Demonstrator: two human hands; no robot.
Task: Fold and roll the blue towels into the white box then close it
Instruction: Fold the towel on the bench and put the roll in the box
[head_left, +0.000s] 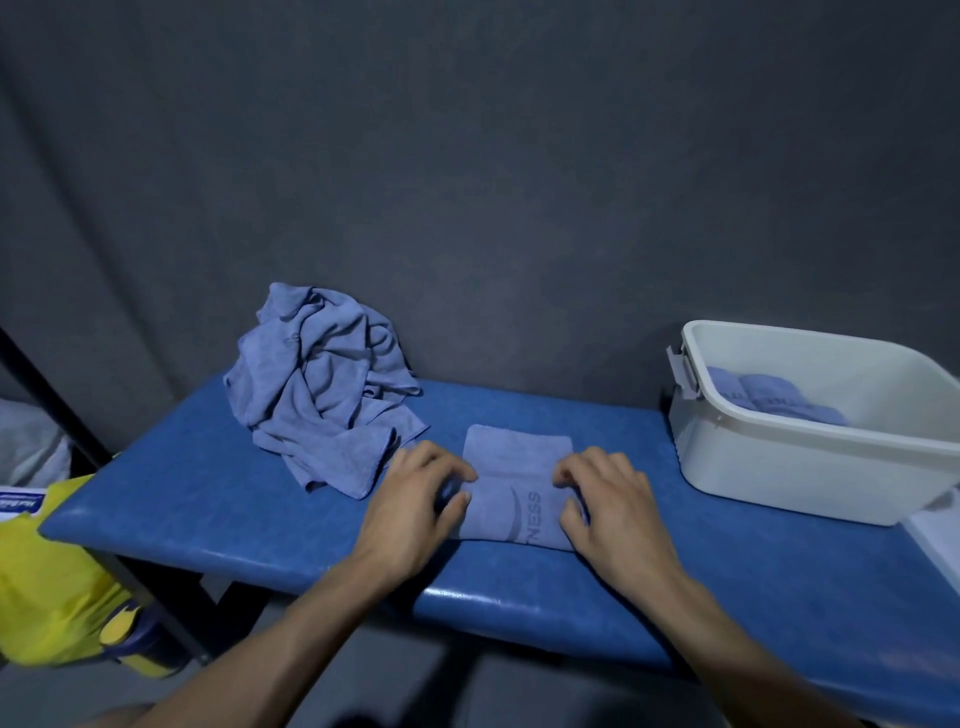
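Midway, head view: left hand (415, 499) and right hand (608, 499), fingers curled, grip the roll's ends of a folded blue towel (517, 483) at lower centre. Rolled towels (769, 397) already sit in the white box (779, 467) at right, no lid on it. Crumpled pile (322, 384) at centre left remains, so more rolling, then closing.

"NESS" on blue towel (511, 499)
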